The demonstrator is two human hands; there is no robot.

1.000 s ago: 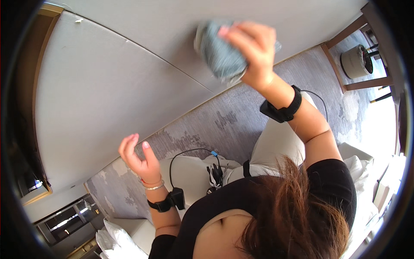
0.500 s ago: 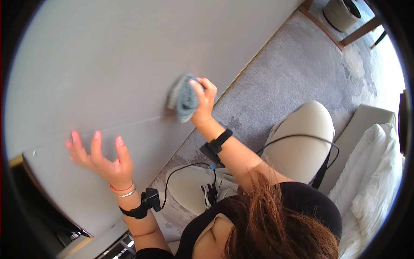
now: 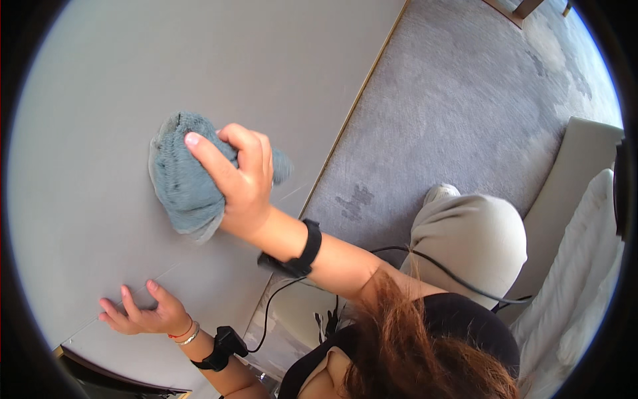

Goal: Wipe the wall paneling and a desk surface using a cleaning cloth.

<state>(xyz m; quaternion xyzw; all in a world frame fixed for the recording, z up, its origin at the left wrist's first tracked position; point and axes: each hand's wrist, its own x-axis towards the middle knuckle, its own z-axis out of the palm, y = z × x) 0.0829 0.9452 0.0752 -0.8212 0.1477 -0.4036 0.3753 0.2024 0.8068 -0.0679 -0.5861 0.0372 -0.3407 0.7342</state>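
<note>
You're apparently wiping the grey panel (image 3: 113,206), right hand (image 3: 247,187) gripping the blue-grey cloth (image 3: 185,174), left hand (image 3: 147,318) open; another stroke calls for even pressure.

Upper garment: black top (image 3: 470,326) with a low, open neckline. Long, loose hair (image 3: 425,346) overlies its front and shoulder. Lower garment: loose, light beige trousers (image 3: 475,233), creased above the knee. A pale foot covering (image 3: 440,191) shows beyond the knee.

Left side: bare left hand (image 3: 149,316); thin red cord bracelet (image 3: 181,336); adjacent slim silver-coloured bangle (image 3: 190,338); black forearm strap (image 3: 212,360) carrying a black box-shaped module (image 3: 231,340). A thin black cable (image 3: 267,318) exits this module.

Right side: bare right hand (image 3: 242,189); wide black wrist strap (image 3: 312,247) with a flat black housing (image 3: 279,266). A thicker dark cable (image 3: 458,280) crosses the trouser leg.
</note>
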